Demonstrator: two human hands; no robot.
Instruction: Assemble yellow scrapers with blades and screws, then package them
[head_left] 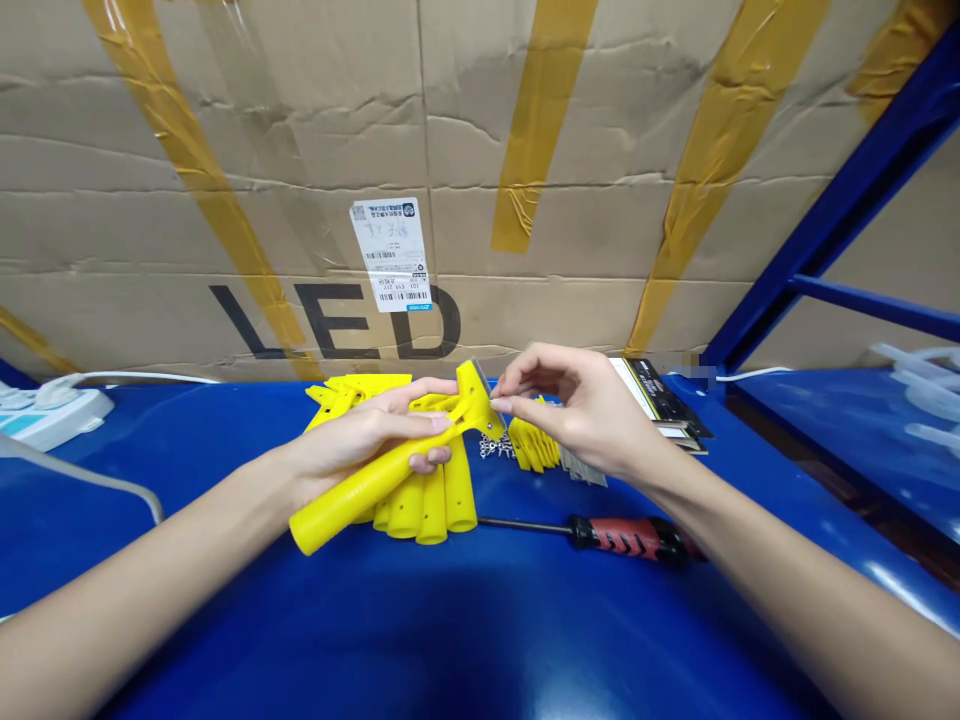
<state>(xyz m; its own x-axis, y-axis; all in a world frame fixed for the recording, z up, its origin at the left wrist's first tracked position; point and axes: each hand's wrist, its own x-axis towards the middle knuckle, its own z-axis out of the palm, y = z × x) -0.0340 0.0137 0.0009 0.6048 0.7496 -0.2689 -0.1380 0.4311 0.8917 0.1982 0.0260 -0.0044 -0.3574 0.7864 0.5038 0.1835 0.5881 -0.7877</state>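
My left hand [367,440] is wrapped round a yellow plastic scraper [345,500], its thick handle slanting down to the left. A thin grey blade [482,375] shows along the edge of its head, and a small screw sits near the head's lower corner. At that head, my right hand [574,405] has thumb and forefinger pinched together; whatever lies between the fingertips is too small to make out. Behind and below lie several more yellow scraper handles [431,505]. Small screws [493,446], yellow plastic pieces [534,445] and grey blades [583,467] are piled under my right hand.
A screwdriver with a red and black handle [626,537] lies across the blue table [420,640]. Black printed cards [664,400] rest at the back right, a white power strip [60,415] at the left. A large cardboard box [480,130] stands behind; blue metal framing [840,210] rises at right.
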